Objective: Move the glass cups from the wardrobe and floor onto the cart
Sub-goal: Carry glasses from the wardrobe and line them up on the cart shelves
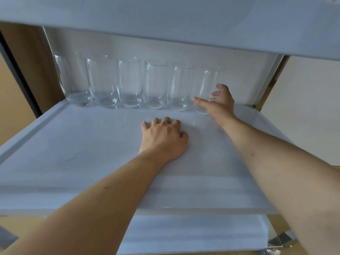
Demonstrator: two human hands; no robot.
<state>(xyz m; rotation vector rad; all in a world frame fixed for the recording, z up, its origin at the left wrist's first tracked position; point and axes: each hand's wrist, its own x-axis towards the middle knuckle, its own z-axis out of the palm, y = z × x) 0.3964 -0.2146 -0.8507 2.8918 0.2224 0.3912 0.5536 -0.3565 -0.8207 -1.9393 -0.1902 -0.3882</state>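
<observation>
right hand (219,103) seemingly grips end glass (207,91); left hand (164,139) rests flat.

Six glass cups, two hands, three cart shelves.

We count six clear glass cups standing upright in one row along the far edge of the middle shelf (73,144): the first cup (73,80) at the far left, then the second (101,83), the third (129,83), the fourth (155,84), the fifth (179,87), and the sixth cup (207,89) at the right end. We see two hands, the left hand (163,138) and the right hand (220,102). We make out three shelves in all: the top shelf (165,17), the middle one, and the bottom shelf (193,234) nearest us.
</observation>
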